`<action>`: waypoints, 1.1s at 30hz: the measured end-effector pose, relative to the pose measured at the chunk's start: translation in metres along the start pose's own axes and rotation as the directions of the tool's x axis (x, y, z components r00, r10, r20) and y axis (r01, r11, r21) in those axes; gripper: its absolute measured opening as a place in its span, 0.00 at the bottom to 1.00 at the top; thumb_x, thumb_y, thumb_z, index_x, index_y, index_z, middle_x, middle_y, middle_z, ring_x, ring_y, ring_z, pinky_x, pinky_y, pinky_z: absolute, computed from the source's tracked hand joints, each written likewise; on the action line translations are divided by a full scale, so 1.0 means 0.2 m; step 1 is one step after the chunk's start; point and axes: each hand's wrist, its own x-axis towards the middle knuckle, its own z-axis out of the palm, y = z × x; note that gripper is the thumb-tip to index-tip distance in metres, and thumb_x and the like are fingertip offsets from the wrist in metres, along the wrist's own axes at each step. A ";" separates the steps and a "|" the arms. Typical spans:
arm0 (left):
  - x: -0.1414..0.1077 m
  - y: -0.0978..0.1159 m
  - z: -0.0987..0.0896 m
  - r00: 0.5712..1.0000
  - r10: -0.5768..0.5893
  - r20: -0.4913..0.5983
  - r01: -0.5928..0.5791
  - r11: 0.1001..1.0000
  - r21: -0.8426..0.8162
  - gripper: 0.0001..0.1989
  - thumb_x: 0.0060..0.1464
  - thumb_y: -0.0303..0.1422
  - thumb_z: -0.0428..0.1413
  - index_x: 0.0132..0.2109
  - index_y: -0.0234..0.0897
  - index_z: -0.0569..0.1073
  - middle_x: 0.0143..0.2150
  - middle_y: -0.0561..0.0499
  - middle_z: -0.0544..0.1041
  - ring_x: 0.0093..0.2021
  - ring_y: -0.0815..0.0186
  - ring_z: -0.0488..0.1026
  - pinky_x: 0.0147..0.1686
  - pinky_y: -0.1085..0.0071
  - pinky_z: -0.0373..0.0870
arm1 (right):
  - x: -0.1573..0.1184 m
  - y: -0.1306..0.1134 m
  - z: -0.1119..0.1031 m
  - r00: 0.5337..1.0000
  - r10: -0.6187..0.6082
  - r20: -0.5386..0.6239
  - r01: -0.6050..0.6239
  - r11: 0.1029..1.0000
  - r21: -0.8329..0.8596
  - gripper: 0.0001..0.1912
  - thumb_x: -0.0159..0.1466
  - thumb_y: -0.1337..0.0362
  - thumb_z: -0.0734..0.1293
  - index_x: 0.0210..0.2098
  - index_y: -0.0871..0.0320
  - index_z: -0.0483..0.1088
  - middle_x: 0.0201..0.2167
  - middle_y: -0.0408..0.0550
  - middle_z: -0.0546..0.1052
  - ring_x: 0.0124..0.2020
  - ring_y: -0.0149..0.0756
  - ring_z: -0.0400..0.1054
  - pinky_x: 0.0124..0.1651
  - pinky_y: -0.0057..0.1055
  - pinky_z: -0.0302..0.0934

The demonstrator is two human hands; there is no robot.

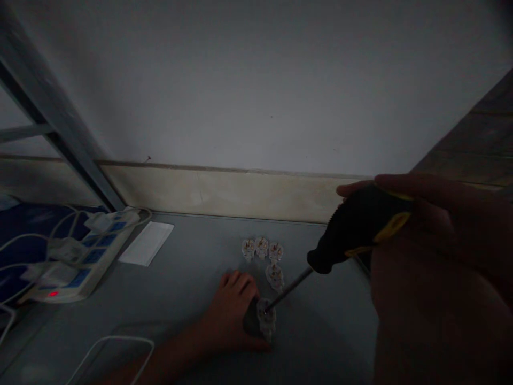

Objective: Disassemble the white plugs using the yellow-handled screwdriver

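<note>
My right hand [436,251] is wrapped round a screwdriver [356,230] with a black and yellow handle. Its metal shaft slants down to the left, and the tip meets a pale plug part [266,321]. Around that part and a dark piece [251,320] against its left side, my left hand [234,310] is closed, low over the grey tabletop. Just beyond lies a similar plug part [274,277] with coppery metal inside. Farther back, three more sit in a row, the middle one [262,247] between its neighbours. The screw under the tip is too dark to make out.
On the left, a power strip [92,256] with a lit red switch holds several white plugs and cords. A folded white paper [147,243] lies beside it. A bent white wire frame [124,338] rises near my left forearm. The wall [256,107] stands behind the grey tabletop [192,251].
</note>
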 end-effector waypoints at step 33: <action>-0.01 0.02 -0.01 0.999 0.045 -0.019 -0.046 0.999 -0.029 0.34 0.34 0.50 0.70 0.47 0.41 0.70 0.49 0.50 0.73 0.50 0.51 0.68 0.51 0.55 0.61 | 0.01 0.03 -0.02 0.995 0.008 0.101 -0.009 1.000 0.015 0.26 0.57 0.71 0.71 0.55 0.50 0.71 0.52 0.52 0.75 0.52 0.49 0.73 0.48 0.44 0.76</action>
